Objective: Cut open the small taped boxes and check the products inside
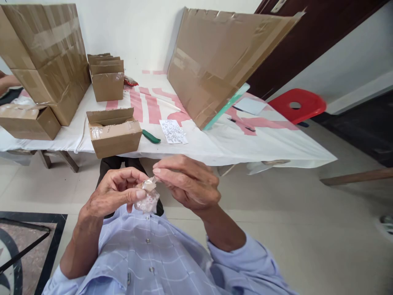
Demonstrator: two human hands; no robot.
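Pinching the clear packet (147, 204) between thumb and fingers, your left grip (115, 191) is closed; your right grip (192, 183) nips it up top, just beside. Tugging too hard could tear it, dropping bits below both grips, short of the desk (211, 148) ahead.

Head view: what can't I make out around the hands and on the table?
All in the head view:
Contents of the small plastic bag: too small, partly covered by the left hand.
Inside of the near open box: mostly hidden by its front flap.
Marks or bits on the white sheet: too small.
Co-worker's arm: cut off by the left edge.
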